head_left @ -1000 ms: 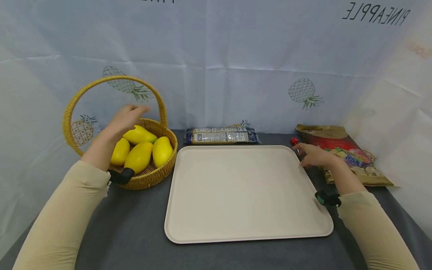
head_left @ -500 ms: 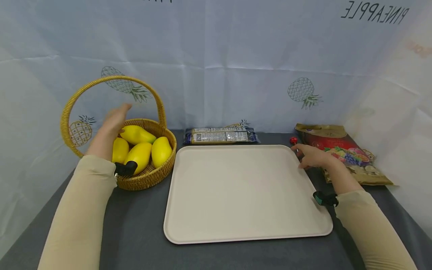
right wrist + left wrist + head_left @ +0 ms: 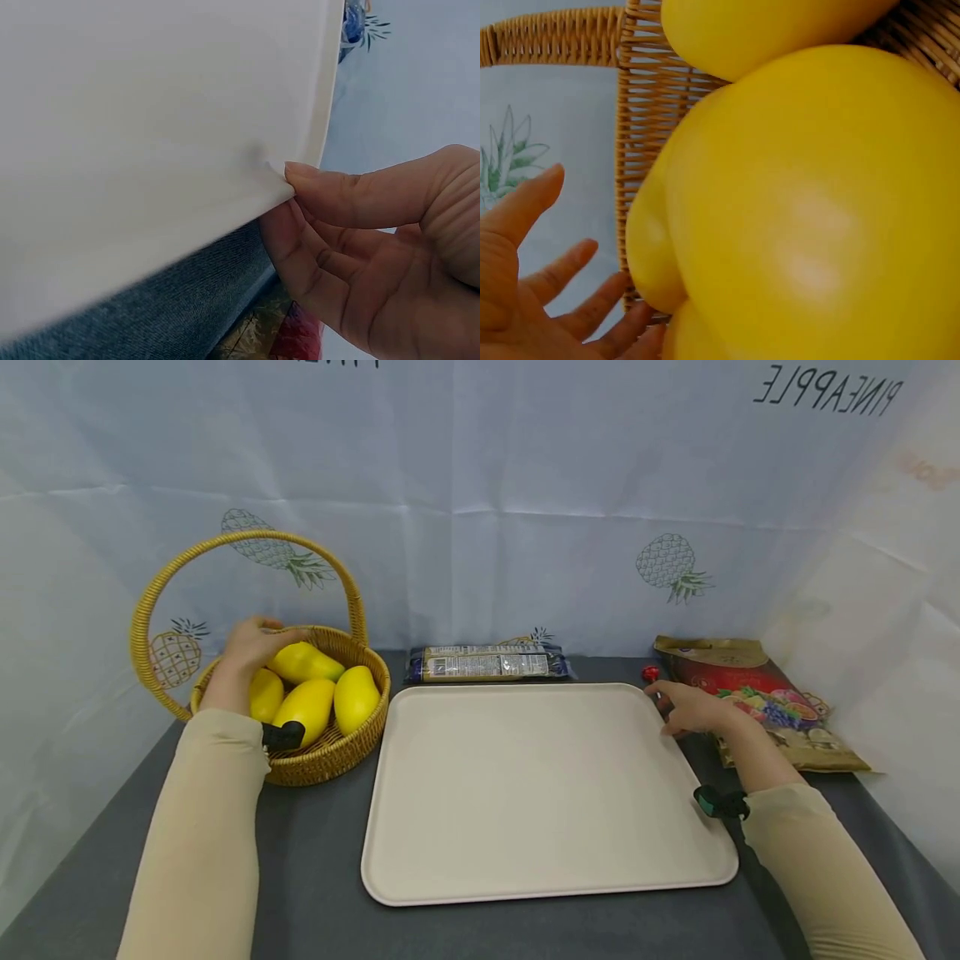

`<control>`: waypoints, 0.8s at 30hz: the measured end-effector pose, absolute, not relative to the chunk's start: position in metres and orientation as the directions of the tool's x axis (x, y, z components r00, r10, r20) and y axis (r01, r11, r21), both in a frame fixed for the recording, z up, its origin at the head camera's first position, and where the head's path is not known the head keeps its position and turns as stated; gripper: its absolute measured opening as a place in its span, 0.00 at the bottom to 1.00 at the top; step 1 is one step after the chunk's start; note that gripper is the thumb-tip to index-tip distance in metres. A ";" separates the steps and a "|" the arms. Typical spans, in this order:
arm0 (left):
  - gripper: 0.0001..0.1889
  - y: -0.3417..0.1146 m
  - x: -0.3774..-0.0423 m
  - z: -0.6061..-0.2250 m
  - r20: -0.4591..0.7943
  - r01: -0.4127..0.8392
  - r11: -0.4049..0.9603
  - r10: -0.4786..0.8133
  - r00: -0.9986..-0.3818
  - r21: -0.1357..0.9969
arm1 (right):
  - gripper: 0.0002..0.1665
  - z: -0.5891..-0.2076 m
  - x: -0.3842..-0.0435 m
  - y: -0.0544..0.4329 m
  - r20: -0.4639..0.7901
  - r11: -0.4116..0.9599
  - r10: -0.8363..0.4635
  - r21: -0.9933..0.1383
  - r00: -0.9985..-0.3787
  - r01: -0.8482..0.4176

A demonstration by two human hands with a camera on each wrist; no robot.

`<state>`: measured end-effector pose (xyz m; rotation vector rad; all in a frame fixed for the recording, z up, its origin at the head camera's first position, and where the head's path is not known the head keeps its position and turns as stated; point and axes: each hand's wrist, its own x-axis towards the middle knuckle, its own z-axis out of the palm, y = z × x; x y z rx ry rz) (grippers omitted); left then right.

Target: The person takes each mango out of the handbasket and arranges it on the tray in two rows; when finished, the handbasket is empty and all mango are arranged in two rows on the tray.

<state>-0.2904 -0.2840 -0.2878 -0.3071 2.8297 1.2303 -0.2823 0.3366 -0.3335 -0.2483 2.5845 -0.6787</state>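
My left hand (image 3: 251, 647) reaches into the yellow wicker basket (image 3: 330, 764) at the left, over the back of several yellow mangoes (image 3: 309, 706). In the left wrist view its fingers (image 3: 592, 307) are spread and straight, fingertips right at a mango near the basket wall, while a large mango (image 3: 817, 202) fills the middle. At the far right corner of the beige tray (image 3: 540, 785), my right hand (image 3: 693, 706) pinches the rim. The right wrist view has the thumb (image 3: 352, 196) on top of the tray corner and the other fingers beneath it.
Behind the tray lies a blue and clear packet (image 3: 491, 663) with printed labels. A gold and red bag (image 3: 750, 693) with fruit pictures lies beyond the right hand. Between them is a small red round thing (image 3: 650, 673). The basket's tall handle (image 3: 255, 535) arches above the left arm.
My left hand shifts left, then lowers from above the basket to the mangoes at its back. My right hand stays at the tray corner.
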 end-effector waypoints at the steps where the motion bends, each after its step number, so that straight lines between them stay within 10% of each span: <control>1: 0.45 -0.285 -0.291 -0.290 -0.108 -0.184 0.670 -0.154 -0.982 0.720 | 0.46 -0.333 -0.282 0.336 -0.383 0.863 -0.281 -0.503 -0.880 -0.056; 24: 0.39 -0.304 -0.295 -0.309 -0.176 -0.105 0.735 0.020 -0.984 0.670 | 0.46 -0.334 -0.283 0.335 -0.384 0.878 -0.268 -0.475 -0.884 -0.060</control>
